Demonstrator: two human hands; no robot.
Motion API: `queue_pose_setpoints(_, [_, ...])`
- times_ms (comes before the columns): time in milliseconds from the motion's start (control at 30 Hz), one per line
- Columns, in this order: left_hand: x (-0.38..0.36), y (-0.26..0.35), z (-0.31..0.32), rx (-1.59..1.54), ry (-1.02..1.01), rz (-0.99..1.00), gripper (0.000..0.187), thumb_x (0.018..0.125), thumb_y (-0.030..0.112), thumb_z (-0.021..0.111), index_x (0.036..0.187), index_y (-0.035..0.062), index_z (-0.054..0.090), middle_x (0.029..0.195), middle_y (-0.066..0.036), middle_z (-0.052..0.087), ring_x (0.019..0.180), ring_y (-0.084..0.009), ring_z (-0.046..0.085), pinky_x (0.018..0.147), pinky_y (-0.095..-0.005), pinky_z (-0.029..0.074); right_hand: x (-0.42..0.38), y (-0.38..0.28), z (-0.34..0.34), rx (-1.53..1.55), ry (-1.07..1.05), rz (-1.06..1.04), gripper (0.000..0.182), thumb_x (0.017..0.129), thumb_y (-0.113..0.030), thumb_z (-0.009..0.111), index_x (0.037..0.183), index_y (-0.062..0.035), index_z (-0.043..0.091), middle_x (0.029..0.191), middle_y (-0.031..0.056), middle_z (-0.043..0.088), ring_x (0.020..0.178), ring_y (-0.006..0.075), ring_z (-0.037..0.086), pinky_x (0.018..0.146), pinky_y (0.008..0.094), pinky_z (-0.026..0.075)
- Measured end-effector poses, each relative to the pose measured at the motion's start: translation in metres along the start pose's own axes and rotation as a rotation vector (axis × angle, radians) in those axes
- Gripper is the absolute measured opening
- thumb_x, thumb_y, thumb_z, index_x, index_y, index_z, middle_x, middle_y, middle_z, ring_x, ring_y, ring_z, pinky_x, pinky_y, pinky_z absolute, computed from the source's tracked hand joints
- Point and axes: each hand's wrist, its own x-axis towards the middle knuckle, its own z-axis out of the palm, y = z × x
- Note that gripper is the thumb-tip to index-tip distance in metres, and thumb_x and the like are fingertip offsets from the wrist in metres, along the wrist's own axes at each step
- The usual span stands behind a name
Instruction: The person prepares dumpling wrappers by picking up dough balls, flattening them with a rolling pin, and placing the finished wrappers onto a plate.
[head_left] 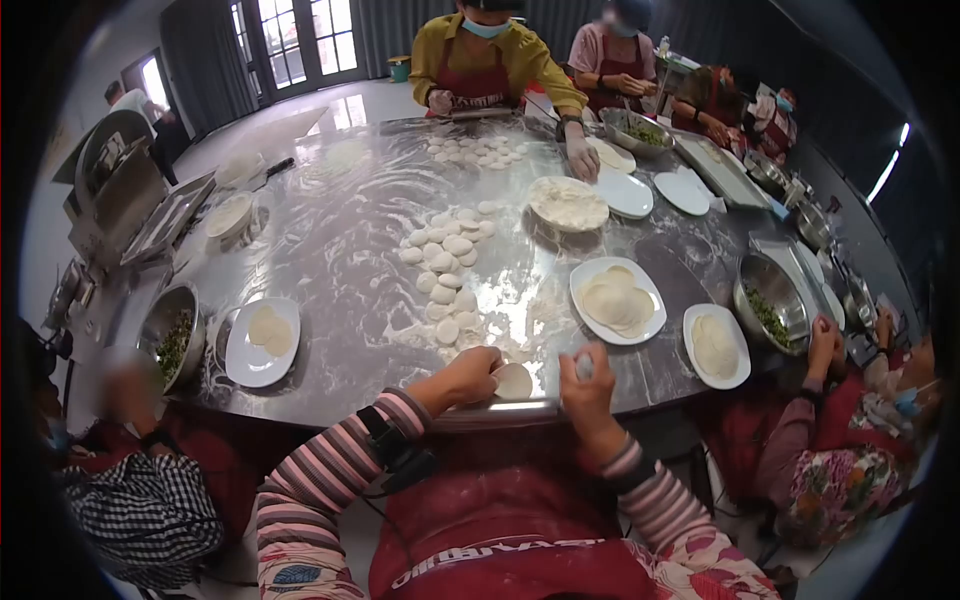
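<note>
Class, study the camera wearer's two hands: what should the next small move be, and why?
Probably a slight turn of the dough disc by the left hand, ready for further flattening. That hand is at its edge, and it looks smaller than the thin rounds on the plate beyond the right hand, which stands apart from the disc.

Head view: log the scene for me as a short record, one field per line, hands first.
left hand: fingers at the edge of a dough round, near the table's front edge
right hand: fingers curled; what it holds, if anything, is unclear
loose dough pieces: clustered mid-table, beyond the left hand
nearest plate: white, stacked with flat wrappers, beyond the right hand
flour: heaped in a dish, farther back than that plate
co-worker opposite: gloved hand near another white plate
table: metal, flour-streaked
</note>
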Motion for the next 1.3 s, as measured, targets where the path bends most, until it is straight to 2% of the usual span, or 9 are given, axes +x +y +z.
queue_pose_setpoints(300, [0.019,-0.004,-0.002,0.040,0.078,0.053,0.017,0.075,0.012,0.059,0.084,-0.0023,0.061,0.074,-0.016,0.063,0.070,-0.0275,0.061,0.066,-0.0367,0.047,0.024,0.021,0.020,-0.162,0.017,-0.313,0.020,0.075,-0.004,0.067,0.080,-0.0047,0.048,0.058,0.0128,0.052,0.053,0.0347,0.056,0.049,0.0408,0.043])
queue_pose_setpoints(433, [0.006,-0.011,-0.001,-0.042,0.019,0.017,0.014,0.073,0.007,0.056,0.084,-0.0021,0.059,0.073,-0.016,0.061,0.069,-0.0256,0.059,0.065,-0.0347,0.047,-0.001,0.003,-0.001,0.029,-0.017,-0.042,0.021,0.075,-0.004,0.068,0.082,-0.0046,0.048,0.060,0.0133,0.052,0.052,0.0323,0.056,0.047,0.0403,0.042])
queue_pose_setpoints(567, [0.012,-0.002,0.004,0.001,0.151,0.061,0.017,0.074,0.011,0.054,0.085,-0.0005,0.061,0.083,-0.022,0.063,0.081,-0.0350,0.061,0.072,-0.0393,0.047,0.042,0.018,0.040,-0.051,-0.024,-0.096,0.019,0.076,-0.004,0.066,0.085,-0.0040,0.049,0.065,0.0191,0.055,0.058,0.0401,0.055,0.049,0.0420,0.042])
queue_pose_setpoints(967, [-0.001,-0.008,-0.011,-0.010,0.004,0.100,0.017,0.076,0.009,0.054,0.087,-0.0022,0.060,0.078,-0.017,0.063,0.075,-0.0249,0.060,0.069,-0.0354,0.047,0.018,0.023,0.019,-0.154,-0.015,-0.244,0.020,0.075,-0.004,0.067,0.085,-0.0045,0.050,0.065,0.0174,0.054,0.056,0.0371,0.055,0.051,0.0411,0.043])
queue_pose_setpoints(1033, [0.001,-0.005,-0.011,-0.001,0.039,0.070,0.020,0.078,0.012,0.053,0.089,-0.0030,0.060,0.079,-0.018,0.063,0.076,-0.0258,0.060,0.070,-0.0359,0.047,0.042,0.020,0.046,0.028,-0.047,-0.078,0.017,0.078,-0.007,0.064,0.086,-0.0045,0.050,0.067,0.0199,0.054,0.058,0.0391,0.055,0.052,0.0429,0.042])
queue_pose_setpoints(1133, [0.011,-0.006,-0.009,0.043,0.085,0.063,0.028,0.084,0.020,0.051,0.091,-0.0049,0.062,0.079,-0.021,0.064,0.076,-0.0269,0.062,0.071,-0.0375,0.047,0.050,0.020,0.054,-0.054,-0.001,-0.208,0.014,0.080,-0.008,0.061,0.087,-0.0034,0.051,0.067,0.0205,0.054,0.060,0.0396,0.055,0.054,0.0443,0.044])
queue_pose_setpoints(1200, [0.008,-0.005,-0.007,0.080,0.052,0.045,0.027,0.081,0.021,0.056,0.090,-0.0037,0.063,0.075,-0.019,0.063,0.073,-0.0263,0.062,0.069,-0.0380,0.047,0.038,0.026,0.032,-0.395,-0.020,-0.598,0.016,0.079,-0.009,0.064,0.084,-0.0033,0.050,0.067,0.0166,0.053,0.059,0.0364,0.057,0.050,0.0419,0.044])
queue_pose_setpoints(1233, [-0.001,0.005,-0.009,0.134,0.061,0.062,0.024,0.076,0.021,0.057,0.085,-0.0001,0.065,0.080,-0.023,0.064,0.078,-0.0364,0.062,0.071,-0.0419,0.047,0.024,0.025,0.025,-0.103,-0.040,-0.279,0.018,0.079,-0.008,0.066,0.084,-0.0035,0.050,0.065,0.0158,0.053,0.057,0.0351,0.057,0.048,0.0416,0.044])
queue_pose_setpoints(1300, [-0.002,0.010,-0.004,0.126,0.043,0.036,0.019,0.074,0.017,0.060,0.085,0.0016,0.063,0.080,-0.021,0.063,0.079,-0.0352,0.062,0.069,-0.0410,0.047,0.004,0.015,0.004,-0.109,-0.028,-0.264,0.021,0.076,-0.007,0.069,0.085,-0.0046,0.049,0.061,0.0151,0.052,0.053,0.0353,0.057,0.046,0.0394,0.043])
